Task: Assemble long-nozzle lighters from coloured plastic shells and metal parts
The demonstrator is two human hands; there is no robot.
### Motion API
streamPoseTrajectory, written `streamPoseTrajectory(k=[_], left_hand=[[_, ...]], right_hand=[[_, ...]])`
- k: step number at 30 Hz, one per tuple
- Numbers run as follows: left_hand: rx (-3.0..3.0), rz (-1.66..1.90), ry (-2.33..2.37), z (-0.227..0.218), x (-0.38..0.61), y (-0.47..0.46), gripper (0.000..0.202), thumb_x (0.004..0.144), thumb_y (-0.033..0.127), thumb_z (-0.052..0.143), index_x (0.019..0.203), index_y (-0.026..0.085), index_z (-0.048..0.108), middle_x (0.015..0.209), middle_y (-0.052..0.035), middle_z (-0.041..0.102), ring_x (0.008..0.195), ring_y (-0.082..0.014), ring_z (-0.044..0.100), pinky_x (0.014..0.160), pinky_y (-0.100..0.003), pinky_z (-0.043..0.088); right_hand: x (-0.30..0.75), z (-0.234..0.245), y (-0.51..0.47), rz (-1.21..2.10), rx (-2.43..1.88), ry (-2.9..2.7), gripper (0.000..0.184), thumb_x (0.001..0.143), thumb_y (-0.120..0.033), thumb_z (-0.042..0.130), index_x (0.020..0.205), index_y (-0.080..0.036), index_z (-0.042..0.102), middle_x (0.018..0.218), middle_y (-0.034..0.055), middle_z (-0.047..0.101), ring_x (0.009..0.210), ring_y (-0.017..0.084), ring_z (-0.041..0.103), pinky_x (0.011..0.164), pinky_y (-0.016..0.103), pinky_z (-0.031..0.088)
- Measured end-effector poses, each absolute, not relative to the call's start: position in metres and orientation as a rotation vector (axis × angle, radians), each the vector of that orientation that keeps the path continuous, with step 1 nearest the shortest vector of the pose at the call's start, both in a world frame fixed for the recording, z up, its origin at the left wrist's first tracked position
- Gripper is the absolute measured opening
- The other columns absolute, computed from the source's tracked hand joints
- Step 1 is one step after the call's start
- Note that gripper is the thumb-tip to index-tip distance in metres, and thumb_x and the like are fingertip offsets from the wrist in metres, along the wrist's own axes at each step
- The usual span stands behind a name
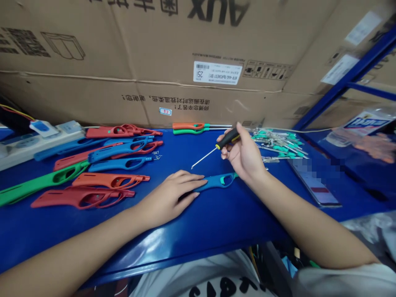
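My right hand (pixel 239 154) is closed around the black and yellow handle of a screwdriver (pixel 227 138). Its thin shaft slants down to the left, and the tip hangs above the table near my left fingers; a tiny bit shows at the tip, too small to name. My left hand (pixel 177 194) lies over one end of a blue long-nosed gas lighter (pixel 213 182), pressing it on the table with fingers and thumb around it. A teal trigger shows in the lighter's loop, and its far end passes behind my right hand.
Red, blue, green and orange lighter bodies (pixel 107 180) lie at left, with small screws (pixel 157 155) beside them. Two lighters with metal rods (pixel 190 128) lie by the cardboard (pixel 148 103). Right are teal-ended metal rods (pixel 278 144), a phone (pixel 318 183) and a plastic bag (pixel 365 123).
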State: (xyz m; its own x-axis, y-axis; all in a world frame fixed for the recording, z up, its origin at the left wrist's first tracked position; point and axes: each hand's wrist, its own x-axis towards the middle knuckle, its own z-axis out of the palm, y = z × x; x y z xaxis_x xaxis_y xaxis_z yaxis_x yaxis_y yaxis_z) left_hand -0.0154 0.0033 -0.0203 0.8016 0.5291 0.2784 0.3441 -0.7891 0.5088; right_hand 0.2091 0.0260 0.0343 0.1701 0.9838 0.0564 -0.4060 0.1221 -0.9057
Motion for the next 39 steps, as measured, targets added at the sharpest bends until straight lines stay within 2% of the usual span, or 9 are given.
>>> streamPoseTrajectory(k=[4,10,14,22,33,39], left_hand=[[2.57,0.539,0.642,-0.022,-0.014,0.004,0.04,0.102,0.024,0.048,0.142,0.03,0.052,0.142,-0.0022,0.059,0.126,-0.0211,0.05,0.109,-0.043,0.042],[2.493,0.632,0.669,-0.015,-0.012,0.0,0.04,0.099,0.027,0.055,0.139,0.026,0.054,0.133,-0.0045,0.063,0.124,-0.0207,0.052,0.108,-0.04,0.044],[2.363,0.773,0.761,-0.01,-0.012,-0.003,0.034,0.095,0.03,0.063,0.129,0.026,0.062,0.123,-0.0042,0.067,0.116,-0.0207,0.059,0.103,-0.038,0.048],[2.203,0.918,0.782,-0.006,-0.01,-0.006,0.007,0.091,0.026,0.068,0.095,0.023,0.074,0.101,-0.0022,0.071,0.095,-0.0168,0.067,0.09,-0.032,0.052],[2.191,0.968,0.765,-0.003,-0.009,-0.007,0.009,0.089,0.025,0.071,0.098,0.021,0.073,0.1,-0.0045,0.072,0.096,-0.0186,0.066,0.093,-0.037,0.052],[2.194,0.978,0.753,-0.003,-0.011,-0.008,0.01,0.09,0.024,0.071,0.099,0.022,0.075,0.1,-0.0044,0.072,0.095,-0.0179,0.066,0.091,-0.035,0.052]], right_hand=[[0.209,0.037,0.022,1.248,-0.851,-0.859,0.043,0.086,-0.062,0.062,0.081,-0.02,0.056,0.067,0.0003,0.067,0.039,0.008,0.048,0.035,0.021,0.037],[0.208,0.036,0.02,1.263,-0.801,-0.92,0.032,0.083,-0.05,0.069,0.081,-0.021,0.055,0.065,-0.0029,0.062,0.037,0.006,0.043,0.032,0.02,0.028],[0.208,0.034,0.019,1.255,-0.807,-0.952,0.022,0.081,-0.036,0.07,0.081,-0.021,0.055,0.065,-0.0037,0.062,0.037,0.007,0.044,0.032,0.021,0.031],[0.204,0.033,0.016,1.259,-0.828,-0.981,0.016,0.081,-0.032,0.066,0.083,-0.021,0.055,0.066,-0.0041,0.064,0.037,0.008,0.047,0.033,0.022,0.036],[0.205,0.031,0.016,1.254,-0.845,-0.986,0.017,0.083,-0.033,0.067,0.083,-0.021,0.055,0.067,-0.0027,0.066,0.038,0.008,0.049,0.034,0.021,0.037],[0.204,0.03,0.017,1.246,-0.853,-0.98,0.015,0.082,-0.031,0.067,0.083,-0.021,0.056,0.067,-0.0022,0.067,0.038,0.008,0.049,0.033,0.021,0.037]])
